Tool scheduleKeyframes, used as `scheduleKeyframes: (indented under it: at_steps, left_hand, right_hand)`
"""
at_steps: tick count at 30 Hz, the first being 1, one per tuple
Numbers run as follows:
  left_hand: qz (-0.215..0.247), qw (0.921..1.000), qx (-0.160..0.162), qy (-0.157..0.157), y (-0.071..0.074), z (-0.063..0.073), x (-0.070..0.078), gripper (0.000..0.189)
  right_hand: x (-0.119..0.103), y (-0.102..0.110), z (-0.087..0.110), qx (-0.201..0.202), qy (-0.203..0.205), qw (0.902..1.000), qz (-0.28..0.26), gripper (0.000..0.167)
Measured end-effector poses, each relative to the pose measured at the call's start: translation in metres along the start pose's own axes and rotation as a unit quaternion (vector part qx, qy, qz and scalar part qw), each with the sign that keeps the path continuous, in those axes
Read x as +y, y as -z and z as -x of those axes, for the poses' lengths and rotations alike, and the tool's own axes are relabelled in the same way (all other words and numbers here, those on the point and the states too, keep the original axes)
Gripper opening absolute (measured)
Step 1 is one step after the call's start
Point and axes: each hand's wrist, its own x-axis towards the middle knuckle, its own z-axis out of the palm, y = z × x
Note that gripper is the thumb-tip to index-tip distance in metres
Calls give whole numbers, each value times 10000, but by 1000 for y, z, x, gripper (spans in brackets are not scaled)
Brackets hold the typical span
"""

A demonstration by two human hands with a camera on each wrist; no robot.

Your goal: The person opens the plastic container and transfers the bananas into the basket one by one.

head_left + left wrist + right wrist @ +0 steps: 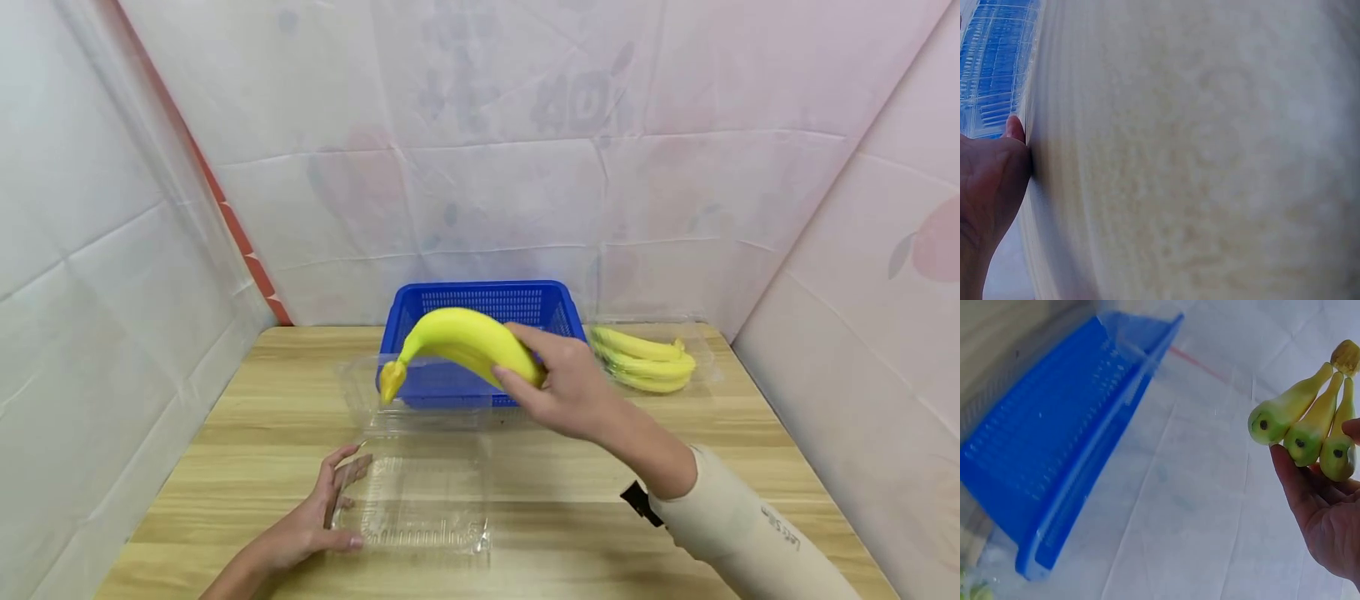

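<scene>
Clear box (pixel 423 500) at left hand (pixel 318 512), bananas (pixel 651 367) in another box (pixel 703 367)

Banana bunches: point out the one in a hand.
The raised bunch, held by the right hand; the other bunch lies in a clear container, right of the blue basket.

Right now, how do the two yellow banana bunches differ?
The held bunch is raised in the right hand; the boxed bunch lies in a clear container. In the head view, the held bunch's stem points left, the boxed bunch's right. Both are yellow and curved.
</scene>
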Motion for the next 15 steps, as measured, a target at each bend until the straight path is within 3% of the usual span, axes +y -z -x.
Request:
scheduleKeyframes:
  at_steps: [6, 15]
  left_hand:
    - [120, 9999, -67, 63, -1, 0, 0, 112]
    - [79, 9998, 9, 167, 0, -3, 0, 115]
  right_hand:
    - [15, 13, -9, -18, -633, 9979, 110, 47]
    - [55, 1, -19, -370, -1428, 9877, 522, 52]
